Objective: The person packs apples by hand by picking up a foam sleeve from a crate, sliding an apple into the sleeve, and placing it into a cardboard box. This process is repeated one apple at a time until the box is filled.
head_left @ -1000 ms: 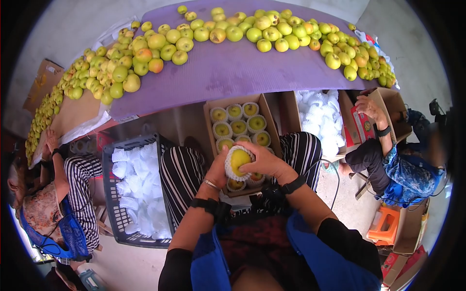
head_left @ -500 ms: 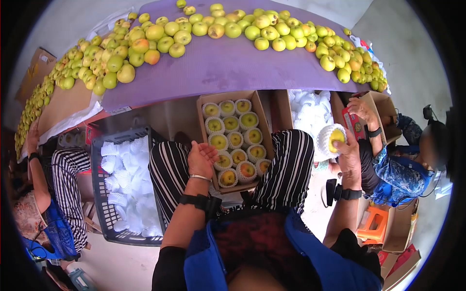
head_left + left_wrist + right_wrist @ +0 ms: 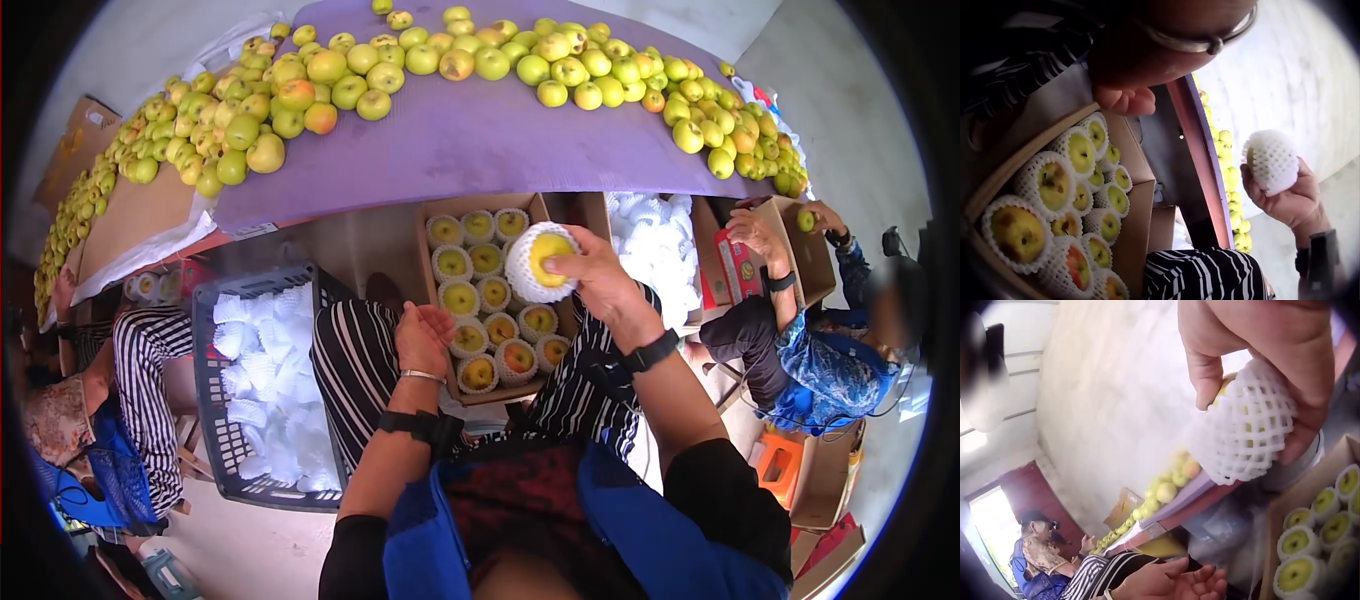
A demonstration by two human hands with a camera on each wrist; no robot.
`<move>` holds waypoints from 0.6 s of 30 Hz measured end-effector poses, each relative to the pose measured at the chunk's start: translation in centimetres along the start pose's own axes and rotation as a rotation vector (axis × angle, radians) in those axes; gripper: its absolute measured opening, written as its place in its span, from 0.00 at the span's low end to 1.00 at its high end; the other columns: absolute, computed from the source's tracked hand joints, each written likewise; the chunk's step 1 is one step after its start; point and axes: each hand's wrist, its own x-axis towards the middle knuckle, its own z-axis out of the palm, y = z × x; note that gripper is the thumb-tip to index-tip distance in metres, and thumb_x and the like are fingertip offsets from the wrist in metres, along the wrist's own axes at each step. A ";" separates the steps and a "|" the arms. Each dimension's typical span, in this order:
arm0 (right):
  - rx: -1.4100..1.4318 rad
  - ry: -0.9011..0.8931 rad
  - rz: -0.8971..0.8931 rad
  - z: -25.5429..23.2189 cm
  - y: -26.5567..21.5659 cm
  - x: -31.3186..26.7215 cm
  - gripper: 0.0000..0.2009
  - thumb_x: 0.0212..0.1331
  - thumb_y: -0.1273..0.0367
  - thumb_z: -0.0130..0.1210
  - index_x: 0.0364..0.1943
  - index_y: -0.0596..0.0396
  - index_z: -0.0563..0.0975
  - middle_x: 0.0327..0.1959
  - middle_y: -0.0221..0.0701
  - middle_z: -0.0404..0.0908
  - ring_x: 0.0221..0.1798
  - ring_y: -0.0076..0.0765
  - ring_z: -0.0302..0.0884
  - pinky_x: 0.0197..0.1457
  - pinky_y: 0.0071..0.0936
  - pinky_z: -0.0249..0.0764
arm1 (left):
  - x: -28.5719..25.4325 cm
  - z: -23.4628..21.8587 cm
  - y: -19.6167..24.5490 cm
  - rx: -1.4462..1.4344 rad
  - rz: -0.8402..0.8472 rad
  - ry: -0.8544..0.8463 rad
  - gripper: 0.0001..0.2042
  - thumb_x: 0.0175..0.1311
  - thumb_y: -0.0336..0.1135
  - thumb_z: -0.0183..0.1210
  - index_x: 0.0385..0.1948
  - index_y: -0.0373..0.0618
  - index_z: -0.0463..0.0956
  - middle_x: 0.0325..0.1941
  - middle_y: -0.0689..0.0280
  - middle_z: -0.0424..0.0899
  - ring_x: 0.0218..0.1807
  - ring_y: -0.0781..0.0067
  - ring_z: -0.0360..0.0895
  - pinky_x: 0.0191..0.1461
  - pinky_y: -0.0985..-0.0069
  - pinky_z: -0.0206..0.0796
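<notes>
Pinched between the thumb and fingers of my right hand is a yellow-green apple in a white foam net sleeve. It is held up over the right side of a cardboard box, overlapping some apples there in the head view. Rows of sleeved apples fill the box. My left hand hovers by the box's left edge, its fingers loosely bent and holding nothing. The left wrist view shows the sleeved apples close by, some with brown marks.
A purple-covered table with a long heap of loose apples lies ahead. A dark crate of white foam sleeves stands left; another box of sleeves is right. People sit at both sides, one reaching near my right.
Both hands held the sleeved apple over the box at first. My left hand let go; my right hand swung it out to the right, then brought it back over the box.
</notes>
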 end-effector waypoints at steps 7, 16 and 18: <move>-0.052 0.087 0.208 0.8 7.3 10.0 0.32 0.38 0.73 0.60 0.52 0.68 0.59 0.46 0.42 0.68 0.47 0.37 0.68 0.48 0.29 0.66 | 0.4 -0.2 -0.2 0.007 0.013 -0.031 0.16 0.61 0.47 0.39 0.25 0.45 0.68 0.24 0.63 0.75 0.25 0.69 0.73 0.30 0.75 0.65; -0.128 0.305 0.089 1.2 15.8 19.1 0.33 0.38 0.71 0.61 0.52 0.63 0.58 0.48 0.36 0.65 0.50 0.33 0.62 0.52 0.29 0.60 | 0.4 0.9 -0.2 0.058 -0.007 -0.080 0.15 0.62 0.44 0.37 0.26 0.44 0.67 0.24 0.64 0.75 0.25 0.73 0.72 0.29 0.77 0.64; -0.100 0.250 0.100 2.6 14.9 19.1 0.32 0.40 0.72 0.60 0.52 0.63 0.59 0.50 0.36 0.63 0.52 0.34 0.61 0.54 0.28 0.58 | 0.3 1.2 0.1 0.104 -0.013 -0.077 0.14 0.62 0.43 0.37 0.27 0.44 0.66 0.24 0.64 0.75 0.25 0.73 0.72 0.30 0.78 0.64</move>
